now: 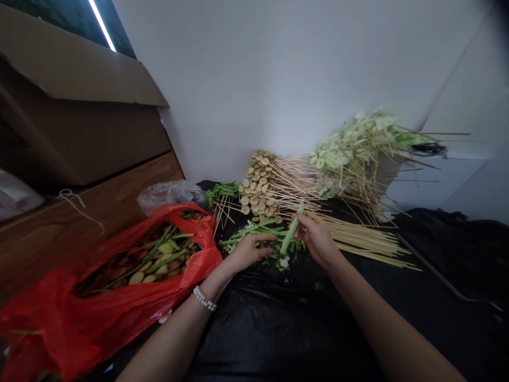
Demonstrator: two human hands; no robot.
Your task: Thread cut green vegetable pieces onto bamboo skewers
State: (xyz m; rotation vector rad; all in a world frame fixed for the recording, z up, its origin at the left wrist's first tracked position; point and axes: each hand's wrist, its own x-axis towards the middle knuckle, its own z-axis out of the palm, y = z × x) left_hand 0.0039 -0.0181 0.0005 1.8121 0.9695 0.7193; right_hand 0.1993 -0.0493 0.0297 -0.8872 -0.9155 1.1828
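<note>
My right hand grips a pale green vegetable stalk upright between its fingers and thumb. My left hand lies with fingers extended on a heap of green stalks, and a beaded bracelet circles that wrist. Just beyond the hands stand a stack of skewered tan slices and a bundle of skewered pale green leaves. Loose bamboo skewers lie to the right of my right hand. A red plastic bag of sliced vegetables and green stalks sits left of my left hand.
Black plastic sheeting covers the work surface. A crumpled clear plastic bag lies behind the red bag. To the left are a wooden surface and a large cardboard box. A white wall stands behind the skewers.
</note>
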